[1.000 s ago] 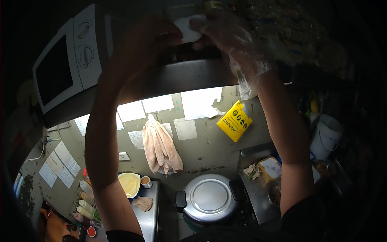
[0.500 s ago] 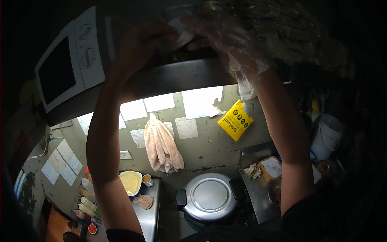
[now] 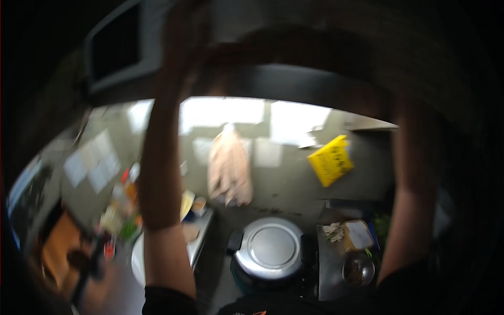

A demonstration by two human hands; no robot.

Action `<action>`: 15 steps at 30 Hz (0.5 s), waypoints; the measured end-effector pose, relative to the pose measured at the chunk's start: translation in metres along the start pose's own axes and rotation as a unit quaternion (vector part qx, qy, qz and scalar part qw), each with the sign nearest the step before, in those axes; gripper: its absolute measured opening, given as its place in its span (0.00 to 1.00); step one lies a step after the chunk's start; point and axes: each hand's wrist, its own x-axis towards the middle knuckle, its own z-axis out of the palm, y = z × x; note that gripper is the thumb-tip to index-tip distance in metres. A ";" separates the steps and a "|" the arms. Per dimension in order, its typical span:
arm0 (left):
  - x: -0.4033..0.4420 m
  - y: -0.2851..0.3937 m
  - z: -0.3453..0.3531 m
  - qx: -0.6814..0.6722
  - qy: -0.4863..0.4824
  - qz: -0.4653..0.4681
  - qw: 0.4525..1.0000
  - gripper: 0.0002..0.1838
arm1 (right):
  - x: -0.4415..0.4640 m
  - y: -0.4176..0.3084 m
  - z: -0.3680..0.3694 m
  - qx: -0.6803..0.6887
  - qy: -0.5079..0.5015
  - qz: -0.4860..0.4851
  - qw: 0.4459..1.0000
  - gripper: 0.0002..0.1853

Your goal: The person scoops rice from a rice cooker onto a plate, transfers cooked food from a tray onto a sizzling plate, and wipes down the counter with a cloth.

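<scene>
Raised past the shelf (image 3: 278, 79), nearer the microwave (image 3: 123, 44) with the left hand (image 3: 187, 26).
Cannot tell either grip: too dark, too blurred.

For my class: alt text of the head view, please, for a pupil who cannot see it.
A person's left arm and right arm reach up toward a dim metal shelf, hands obscured by shadow and blur. A white microwave sits at upper left; below, a peach towel and yellow packet hang on the wall behind a metal pot.

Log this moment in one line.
left hand: up by microwave, blurred, grip unclear | right hand: too dark to see | towel: hanging on wall | pot: lidded
</scene>
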 end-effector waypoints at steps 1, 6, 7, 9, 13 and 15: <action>-0.051 -0.004 -0.007 0.153 -0.023 0.096 0.983 0.12 | -0.010 -0.013 0.007 0.031 0.010 -0.021 0.999 0.08; -0.257 0.102 0.010 0.281 -0.092 -0.108 0.949 0.10 | -0.056 -0.099 0.047 0.230 0.051 -0.154 0.960 0.14; -0.294 0.116 0.008 0.124 -0.048 -0.310 0.941 0.11 | -0.065 -0.123 0.053 0.280 0.052 -0.179 0.942 0.15; -0.354 0.117 -0.004 0.058 0.000 -0.327 0.943 0.12 | -0.087 -0.162 0.057 0.367 0.055 -0.212 0.904 0.18; -0.442 0.145 -0.054 -0.132 0.113 -0.524 0.834 0.13 | -0.127 -0.268 0.054 0.546 0.014 -0.292 0.785 0.24; -0.457 0.167 -0.072 -0.253 0.285 -0.580 0.720 0.11 | -0.152 -0.334 0.048 0.624 -0.034 -0.329 0.708 0.27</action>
